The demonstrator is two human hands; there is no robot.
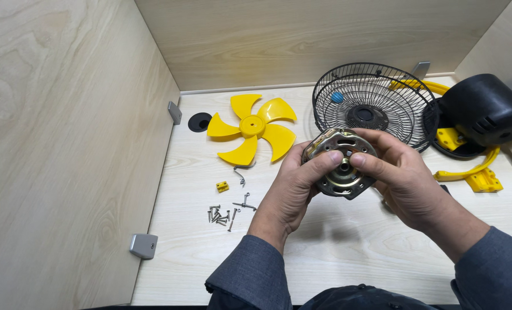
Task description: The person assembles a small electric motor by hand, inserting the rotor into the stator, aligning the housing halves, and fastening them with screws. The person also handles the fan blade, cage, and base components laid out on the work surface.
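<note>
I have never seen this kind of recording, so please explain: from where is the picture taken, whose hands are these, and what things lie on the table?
There is one picture, taken by a camera on the person's head, looking down. No machine works here, only two bare hands. The left hand and the right hand together hold a round metal fan motor above a pale wooden table. On the table lie a yellow fan blade, a black wire grille, a black motor cover, yellow plastic frame parts, a pile of screws and a small yellow clip.
</note>
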